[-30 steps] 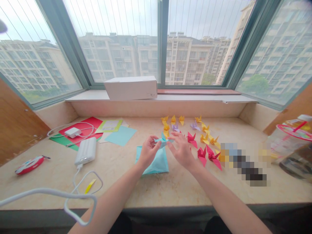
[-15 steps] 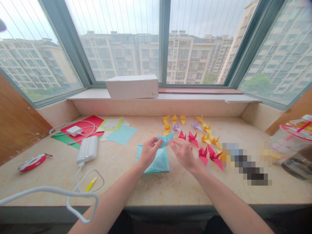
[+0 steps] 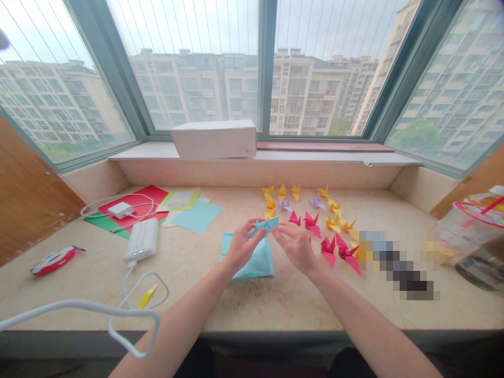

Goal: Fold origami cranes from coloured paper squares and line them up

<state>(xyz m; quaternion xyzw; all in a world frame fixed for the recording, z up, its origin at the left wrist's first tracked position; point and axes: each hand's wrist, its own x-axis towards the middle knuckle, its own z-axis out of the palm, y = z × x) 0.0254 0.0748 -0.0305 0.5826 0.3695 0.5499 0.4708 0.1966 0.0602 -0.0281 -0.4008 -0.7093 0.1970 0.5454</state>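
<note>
Head view: a small pale-blue origami crane (image 3: pixel 267 224) is being held up in a narrow pinch between the left hand (image 3: pixel 243 245) and right hand (image 3: pixel 297 248), above a sheet of pale-blue paper (image 3: pixel 258 260) on the tabletop (image 3: pixel 189 294), its folds apparently being worked, though the fingers partly hide them.

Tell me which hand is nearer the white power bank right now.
Left. The left hand is to the right of the white power bank, not touching it, and holds the folded blue paper. The right hand is farther right, beyond that paper.
</note>
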